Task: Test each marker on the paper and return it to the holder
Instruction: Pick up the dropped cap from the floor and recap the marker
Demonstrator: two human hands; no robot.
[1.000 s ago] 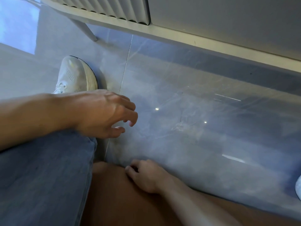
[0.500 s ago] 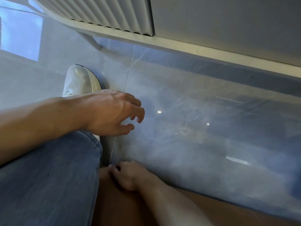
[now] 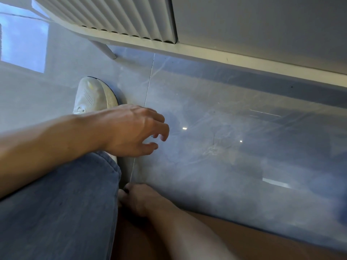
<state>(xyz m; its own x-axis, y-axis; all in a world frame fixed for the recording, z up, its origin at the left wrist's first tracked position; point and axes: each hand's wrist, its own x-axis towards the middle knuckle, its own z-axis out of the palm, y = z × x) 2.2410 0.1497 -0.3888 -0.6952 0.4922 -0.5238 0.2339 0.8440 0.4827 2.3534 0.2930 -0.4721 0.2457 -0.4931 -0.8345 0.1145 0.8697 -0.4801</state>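
Hovering above the glossy grey floor (image 3: pixel 234 156) just left of centre, the left hand (image 3: pixel 131 130) reaches in from 9 o'clock. Its fingers are loosely curled, the thumb sits beneath them, and it is grasping nothing. Beyond its knuckles, toward 10 o'clock, a white shoe (image 3: pixel 92 96) stands on the floor, its heel end hidden behind the wrist. A leg in blue jeans (image 3: pixel 56 212) fills the 7 to 8 o'clock corner, below the forearm.

At 6 o'clock the right hand (image 3: pixel 142 199) lies in shadow at the near edge of a brown surface (image 3: pixel 272 239), beside the jeans. Its fingers bend over that edge, and I cannot tell whether they are clenched on anything; a small dark shape at the fingertips is too dim to name.

A thin tile joint (image 3: pixel 148 87) runs from 12 o'clock down toward the right hand. A pale skirting board (image 3: pixel 225 55) crosses from 11 to 3 o'clock, with a ribbed white panel (image 3: pixel 112 14) above it. Where the markers, paper and holder lie cannot be told from this view.
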